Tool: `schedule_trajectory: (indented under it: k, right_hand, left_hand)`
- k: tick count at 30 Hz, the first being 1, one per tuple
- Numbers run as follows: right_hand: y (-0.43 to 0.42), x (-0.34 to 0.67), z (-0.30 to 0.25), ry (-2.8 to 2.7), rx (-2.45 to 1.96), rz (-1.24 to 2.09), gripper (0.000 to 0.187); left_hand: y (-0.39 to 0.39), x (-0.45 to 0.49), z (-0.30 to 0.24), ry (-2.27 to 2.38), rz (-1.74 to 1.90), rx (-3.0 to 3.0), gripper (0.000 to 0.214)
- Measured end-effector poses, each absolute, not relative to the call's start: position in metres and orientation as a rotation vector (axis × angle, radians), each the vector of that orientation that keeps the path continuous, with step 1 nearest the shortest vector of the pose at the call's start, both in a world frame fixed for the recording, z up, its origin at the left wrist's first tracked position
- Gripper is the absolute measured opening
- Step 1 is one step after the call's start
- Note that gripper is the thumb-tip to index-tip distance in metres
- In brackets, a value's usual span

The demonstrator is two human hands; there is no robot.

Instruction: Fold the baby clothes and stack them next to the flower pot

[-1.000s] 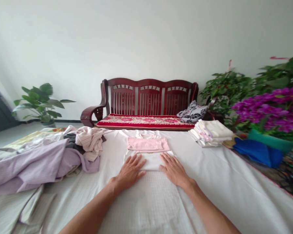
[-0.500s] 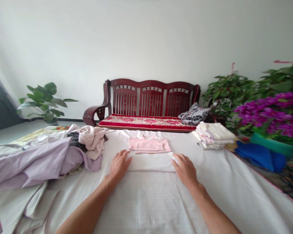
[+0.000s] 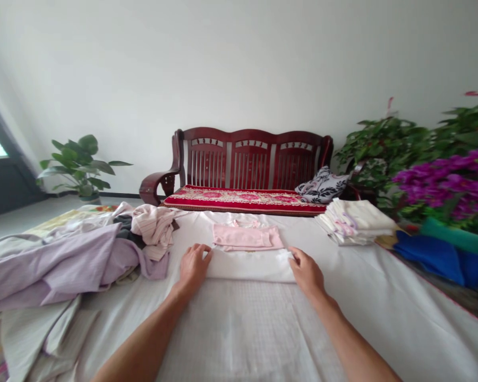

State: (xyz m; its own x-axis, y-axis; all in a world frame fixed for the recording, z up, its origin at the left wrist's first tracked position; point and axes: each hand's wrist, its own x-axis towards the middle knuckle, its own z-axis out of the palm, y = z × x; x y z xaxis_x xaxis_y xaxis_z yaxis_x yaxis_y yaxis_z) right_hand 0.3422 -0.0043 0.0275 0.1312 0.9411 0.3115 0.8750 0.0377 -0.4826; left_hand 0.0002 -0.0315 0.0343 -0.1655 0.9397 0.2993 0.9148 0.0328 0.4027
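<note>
A folded white garment lies flat on the white sheet in front of me. My left hand rests at its left end with fingers curled on the edge. My right hand is at its right end, fingers pinching the edge. Just beyond the white garment lies a folded pink garment.
A heap of unfolded clothes, lilac and striped, covers the left side. A stack of folded pale clothes sits at the right, a blue cloth beside it. Behind stand a red wooden bench and potted plants.
Both hands slid apart from the middle of the white garment out to its left and right ends, and the fingers went from flat to curled on the edges.
</note>
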Motion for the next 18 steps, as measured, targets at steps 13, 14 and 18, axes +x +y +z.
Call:
schedule_trajectory:
  k: [13,14,18]
  right_hand:
    - [0.003,0.352,0.020,-1.532,-1.747,0.338,0.046]
    - [0.004,0.352,0.019,-1.530,-1.743,0.334,0.046]
    - [0.005,0.351,0.018,-1.607,-1.825,0.314,0.045]
  left_hand:
    - [-0.032,-0.002,0.031,2.306,0.828,1.947,0.027]
    - [-0.032,-0.001,0.032,2.317,0.831,1.943,0.027]
    - [-0.033,0.001,0.031,2.341,0.732,1.954,0.023]
